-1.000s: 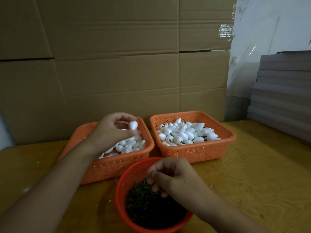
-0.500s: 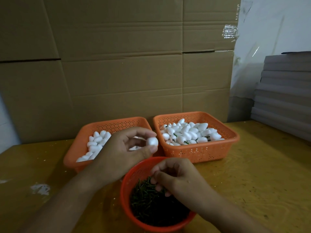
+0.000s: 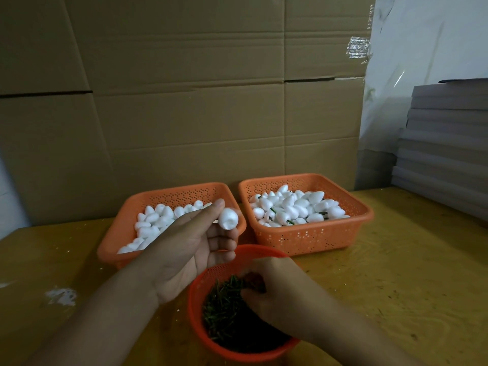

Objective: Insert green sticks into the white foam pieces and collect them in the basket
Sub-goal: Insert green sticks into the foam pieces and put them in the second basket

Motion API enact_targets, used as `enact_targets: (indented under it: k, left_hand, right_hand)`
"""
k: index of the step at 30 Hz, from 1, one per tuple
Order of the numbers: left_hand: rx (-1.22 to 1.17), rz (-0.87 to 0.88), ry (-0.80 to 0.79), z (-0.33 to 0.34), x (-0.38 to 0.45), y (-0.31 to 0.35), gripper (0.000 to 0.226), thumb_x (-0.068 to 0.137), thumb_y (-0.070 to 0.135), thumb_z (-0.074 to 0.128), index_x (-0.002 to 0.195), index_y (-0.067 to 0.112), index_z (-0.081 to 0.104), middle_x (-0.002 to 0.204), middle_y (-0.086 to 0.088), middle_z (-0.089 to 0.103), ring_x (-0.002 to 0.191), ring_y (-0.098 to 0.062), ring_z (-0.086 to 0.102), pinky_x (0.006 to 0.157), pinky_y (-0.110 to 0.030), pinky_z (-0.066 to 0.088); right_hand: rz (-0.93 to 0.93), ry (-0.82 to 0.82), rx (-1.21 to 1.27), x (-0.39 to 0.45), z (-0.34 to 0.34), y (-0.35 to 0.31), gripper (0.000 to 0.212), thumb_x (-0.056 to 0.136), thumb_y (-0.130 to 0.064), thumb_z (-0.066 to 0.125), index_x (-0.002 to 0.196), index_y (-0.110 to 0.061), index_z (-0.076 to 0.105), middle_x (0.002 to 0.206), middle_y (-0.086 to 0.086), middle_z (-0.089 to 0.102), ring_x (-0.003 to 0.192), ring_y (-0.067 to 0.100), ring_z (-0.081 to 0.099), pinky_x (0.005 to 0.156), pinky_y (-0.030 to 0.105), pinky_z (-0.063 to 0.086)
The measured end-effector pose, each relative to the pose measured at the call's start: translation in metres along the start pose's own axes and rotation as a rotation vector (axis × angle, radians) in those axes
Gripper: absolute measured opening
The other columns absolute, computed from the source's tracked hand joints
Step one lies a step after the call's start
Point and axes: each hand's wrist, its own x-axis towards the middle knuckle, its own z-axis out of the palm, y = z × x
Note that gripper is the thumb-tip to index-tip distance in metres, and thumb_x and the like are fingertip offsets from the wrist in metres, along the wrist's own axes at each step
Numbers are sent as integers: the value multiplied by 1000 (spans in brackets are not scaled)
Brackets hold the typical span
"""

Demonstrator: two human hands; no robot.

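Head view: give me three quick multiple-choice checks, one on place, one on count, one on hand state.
1. Where are the foam pieces that already have green sticks?
A. right square basket
B. left square basket
C. round bowl

2. How many orange containers are on the table?
A. two
B. three
C. four

3. What does the left hand hold?
A. nothing
B. a bundle of sticks
C. one white foam piece

Answers:
1 A: green stems poke out among the pieces in the right square basket.
2 B: that basket, the left square basket and the round bowl.
3 C: the left hand pinches one white foam piece.
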Motion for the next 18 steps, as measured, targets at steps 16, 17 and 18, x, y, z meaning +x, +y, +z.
enact_targets:
  k: [16,17,18]
  left_hand:
    - [-227,-28,-12,-2,1,4,27,77,28,79,90,4,78,95,-17,74,74,-16,72,59,-22,59]
    - [-197,21,-11,-1,-1,3,27,75,23,83,95,5,76,104,-22,73,82,-20,74,63,-23,60]
    - [-136,78,1,-2,-2,3,31,71,20,87,96,8,73,111,-24,72,90,-25,75,68,-26,61]
  right_hand:
    - [8,-187,-220,10,13,7,21,88,-19,59,104,-24,72,102,-1,71,93,21,63,77,34,55]
    - [11,-177,-204,10,13,6,19,88,-19,58,99,-22,73,97,-1,71,89,21,64,76,35,56]
    - [17,-166,-189,10,12,6,18,88,-20,56,96,-21,72,94,-1,71,86,21,64,74,37,56]
